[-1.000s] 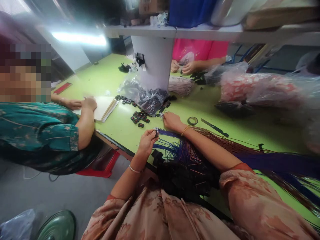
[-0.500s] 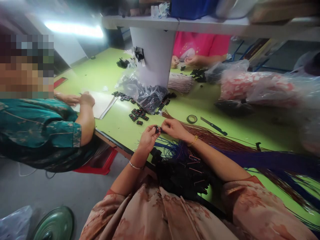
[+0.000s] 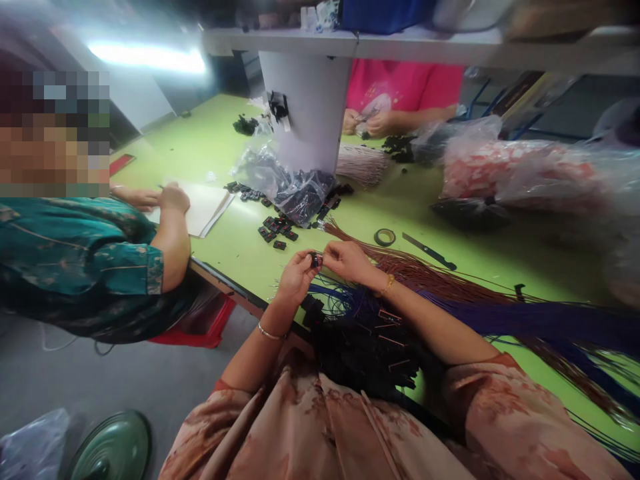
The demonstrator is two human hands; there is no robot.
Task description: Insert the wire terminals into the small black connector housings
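Between the fingertips of my left hand (image 3: 296, 277) is a small black plastic connector (image 3: 315, 259), held above the near edge of the table. My right hand (image 3: 353, 261) is closed in a pinch at the connector's right side; whatever its fingertips grip is too small to make out. Below my hands lie blue wires (image 3: 345, 297) with loose ends. A bundle of brown wires (image 3: 420, 273) runs beneath my right wrist and off to the right. Close to my body, a heap of black parts (image 3: 360, 353) covers the table edge.
Several black connectors (image 3: 273, 227) lie beside a clear plastic bag (image 3: 300, 197). A tape roll (image 3: 385, 237) and a dark blade (image 3: 430, 251) rest beyond the brown wires. One co-worker (image 3: 100, 253) writes on paper (image 3: 207, 207) at left; another (image 3: 407, 93) sits opposite, beneath the shelf (image 3: 425, 43).
My hands stay together at the connector, with only a slight shift of the right fingers. The opposite co-worker's hands have moved a little.
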